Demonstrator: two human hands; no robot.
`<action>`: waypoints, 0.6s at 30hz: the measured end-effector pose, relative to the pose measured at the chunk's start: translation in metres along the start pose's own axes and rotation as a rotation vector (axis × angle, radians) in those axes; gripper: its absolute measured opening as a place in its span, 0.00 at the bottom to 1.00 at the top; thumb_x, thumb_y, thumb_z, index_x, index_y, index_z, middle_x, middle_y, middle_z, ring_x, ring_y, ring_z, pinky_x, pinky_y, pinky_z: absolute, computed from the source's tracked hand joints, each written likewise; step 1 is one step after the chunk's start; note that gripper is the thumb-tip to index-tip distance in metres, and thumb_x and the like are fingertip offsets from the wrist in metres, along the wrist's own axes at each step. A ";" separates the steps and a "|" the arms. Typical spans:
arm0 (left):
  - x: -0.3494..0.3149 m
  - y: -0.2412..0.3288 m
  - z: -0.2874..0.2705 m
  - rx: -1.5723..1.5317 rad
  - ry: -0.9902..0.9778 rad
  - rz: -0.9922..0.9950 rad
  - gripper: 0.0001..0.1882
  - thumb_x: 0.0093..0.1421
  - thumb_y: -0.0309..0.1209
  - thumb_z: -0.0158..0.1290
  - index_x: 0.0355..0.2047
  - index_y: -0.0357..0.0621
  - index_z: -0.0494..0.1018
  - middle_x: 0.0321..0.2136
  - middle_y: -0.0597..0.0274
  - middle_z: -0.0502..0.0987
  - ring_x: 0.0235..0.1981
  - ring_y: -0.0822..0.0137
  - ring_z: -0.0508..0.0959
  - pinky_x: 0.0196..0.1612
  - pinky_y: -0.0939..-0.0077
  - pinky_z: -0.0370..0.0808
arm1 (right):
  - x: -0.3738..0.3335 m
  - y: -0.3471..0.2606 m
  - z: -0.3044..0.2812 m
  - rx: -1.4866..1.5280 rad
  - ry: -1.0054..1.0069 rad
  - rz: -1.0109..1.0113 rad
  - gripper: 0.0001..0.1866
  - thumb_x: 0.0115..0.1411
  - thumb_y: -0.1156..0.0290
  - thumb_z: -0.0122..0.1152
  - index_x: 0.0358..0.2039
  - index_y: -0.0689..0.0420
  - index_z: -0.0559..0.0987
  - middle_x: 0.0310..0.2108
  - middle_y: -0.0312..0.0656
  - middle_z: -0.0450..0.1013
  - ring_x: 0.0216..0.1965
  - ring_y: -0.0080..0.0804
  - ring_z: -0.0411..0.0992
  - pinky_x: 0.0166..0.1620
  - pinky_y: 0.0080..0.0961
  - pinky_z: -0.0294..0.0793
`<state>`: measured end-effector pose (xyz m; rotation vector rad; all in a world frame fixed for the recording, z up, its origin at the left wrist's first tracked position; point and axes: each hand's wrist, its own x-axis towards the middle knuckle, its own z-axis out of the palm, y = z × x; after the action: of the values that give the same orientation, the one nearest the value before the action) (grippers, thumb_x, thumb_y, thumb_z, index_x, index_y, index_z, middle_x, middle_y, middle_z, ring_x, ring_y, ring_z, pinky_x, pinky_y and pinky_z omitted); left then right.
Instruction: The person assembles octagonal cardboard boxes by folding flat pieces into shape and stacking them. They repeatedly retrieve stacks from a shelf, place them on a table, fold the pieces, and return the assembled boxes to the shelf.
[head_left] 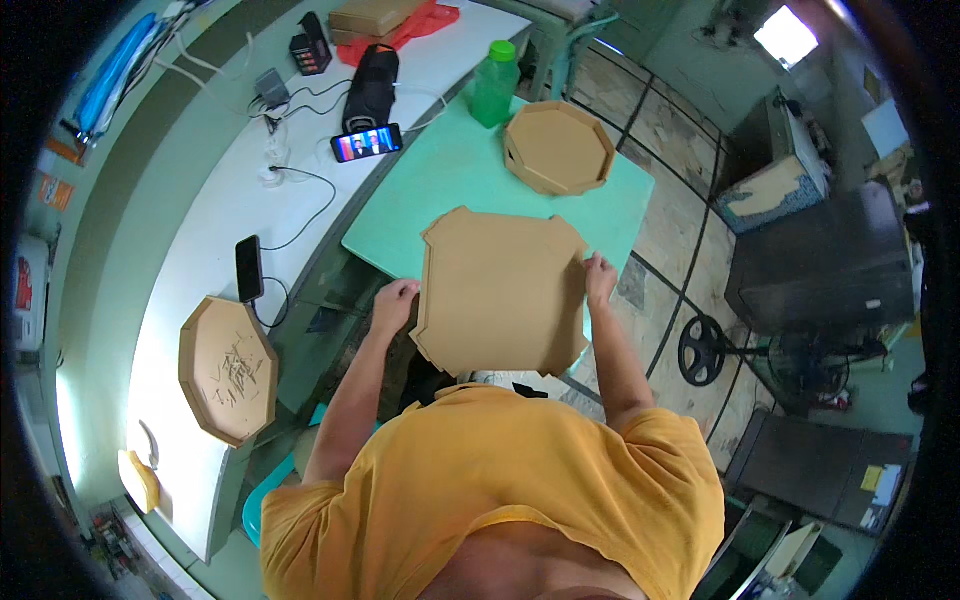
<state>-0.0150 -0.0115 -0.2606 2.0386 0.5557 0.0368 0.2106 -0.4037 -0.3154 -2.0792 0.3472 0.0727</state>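
Observation:
A flat brown cardboard pizza box blank (pixel 505 295) with notched corners lies level in front of me, its far part over the green table. My left hand (pixel 397 303) is closed at its left edge, fingers pinched on the cardboard. At the right edge, near the far right corner, my right hand (pixel 600 280) grips it; some fingertips are hidden behind the sheet. Beyond it, an eight-sided folded cardboard box (pixel 560 148) rests on the green table (pixel 400 215), beside a green plastic bottle (pixel 495 85).
A white counter (pixel 200 270) runs along my left. On it lie another eight-sided box (pixel 229 372) with dark scribbles, a black phone (pixel 248 268) on a cable, a lit phone (pixel 366 144) leaning on a black case (pixel 371 88), and chargers. A pedestal fan (pixel 805 360) stands at right.

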 end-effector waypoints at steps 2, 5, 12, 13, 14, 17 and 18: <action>0.013 -0.004 0.033 -0.174 -0.033 -0.119 0.16 0.61 0.33 0.50 0.46 0.36 0.73 0.41 0.47 0.78 0.42 0.52 0.78 0.45 0.65 0.72 | -0.049 0.018 -0.012 -0.291 0.086 -0.231 0.16 0.61 0.62 0.54 0.39 0.62 0.80 0.40 0.59 0.72 0.40 0.53 0.72 0.46 0.42 0.71; 0.038 -0.008 0.056 -0.156 -0.205 -0.221 0.20 0.63 0.29 0.46 0.54 0.33 0.68 0.45 0.49 0.76 0.45 0.59 0.77 0.48 0.69 0.72 | -0.092 0.020 -0.022 -0.557 -0.045 -0.262 0.21 0.59 0.60 0.57 0.47 0.62 0.77 0.45 0.60 0.71 0.47 0.57 0.70 0.50 0.40 0.71; 0.019 0.011 0.055 -0.456 -0.197 -0.194 0.21 0.64 0.26 0.42 0.57 0.36 0.66 0.47 0.56 0.76 0.46 0.68 0.75 0.49 0.73 0.72 | -0.107 0.007 -0.026 -0.375 -0.194 -0.127 0.31 0.58 0.61 0.59 0.56 0.69 0.67 0.48 0.59 0.70 0.52 0.55 0.69 0.55 0.38 0.67; 0.017 0.018 0.054 -0.518 -0.215 -0.219 0.21 0.64 0.26 0.42 0.57 0.36 0.66 0.48 0.56 0.75 0.47 0.67 0.75 0.49 0.72 0.71 | -0.109 0.007 -0.026 -0.281 -0.198 -0.139 0.30 0.58 0.62 0.59 0.55 0.69 0.68 0.47 0.60 0.70 0.50 0.55 0.69 0.54 0.38 0.68; 0.015 0.025 0.053 -0.464 -0.198 -0.210 0.21 0.65 0.26 0.42 0.58 0.36 0.65 0.49 0.56 0.75 0.48 0.67 0.75 0.50 0.72 0.71 | -0.110 0.006 -0.025 -0.192 -0.189 -0.165 0.28 0.58 0.62 0.58 0.53 0.68 0.69 0.46 0.62 0.70 0.49 0.55 0.70 0.52 0.39 0.69; 0.005 0.040 0.049 -0.479 -0.177 -0.215 0.22 0.65 0.27 0.42 0.59 0.36 0.64 0.51 0.55 0.73 0.49 0.66 0.74 0.51 0.71 0.71 | -0.115 0.001 -0.032 0.072 -0.161 -0.090 0.26 0.58 0.63 0.59 0.52 0.67 0.70 0.45 0.59 0.72 0.47 0.48 0.72 0.51 0.37 0.71; 0.001 0.043 0.045 -0.530 -0.179 -0.198 0.22 0.65 0.26 0.43 0.59 0.35 0.64 0.51 0.55 0.73 0.49 0.66 0.74 0.50 0.71 0.70 | -0.119 -0.003 -0.036 0.170 -0.147 -0.028 0.25 0.58 0.64 0.60 0.52 0.66 0.70 0.46 0.57 0.73 0.47 0.45 0.73 0.50 0.35 0.71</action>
<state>0.0136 -0.0656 -0.2478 1.4502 0.5623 -0.1056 0.0940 -0.4074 -0.2717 -1.8978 0.2264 0.1725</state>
